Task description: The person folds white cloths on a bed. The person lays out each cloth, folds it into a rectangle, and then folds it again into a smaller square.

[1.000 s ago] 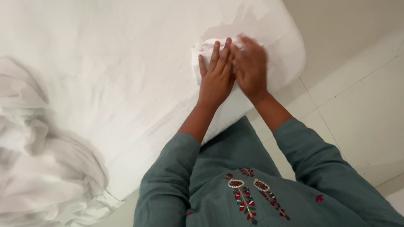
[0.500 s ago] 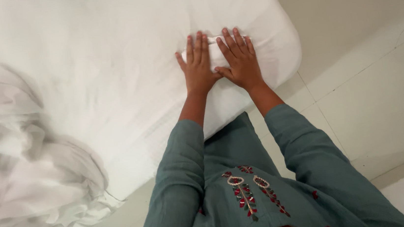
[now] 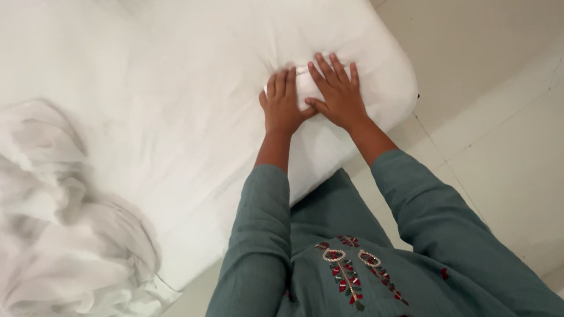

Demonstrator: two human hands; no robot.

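Both hands lie flat on a small folded white cloth (image 3: pixel 305 84) that sits on the bed (image 3: pixel 184 71) near its right front corner, a little way in from the front edge where the person stands. The left hand (image 3: pixel 282 107) rests palm down on the left part of the cloth with its fingers straight and held close together, gripping nothing. The right hand (image 3: pixel 339 93) rests palm down on the right part of the cloth with its fingers slightly fanned, also gripping nothing; its thumb reaches toward the left hand, and the two hands touch or nearly touch at the thumbs. Only a narrow strip of the cloth shows between and just beyond the fingers, so its full outline cannot be told against the white sheet. The mattress dents a little around the hands. Well apart, near the left front corner of the bed, lies a crumpled heap of white fabric (image 3: pixel 62 235). The person wears a grey-green top with long sleeves (image 3: pixel 256 250) and embroidery at the chest. Pale floor tiles (image 3: pixel 518 101) show beyond the right edge of the bed.
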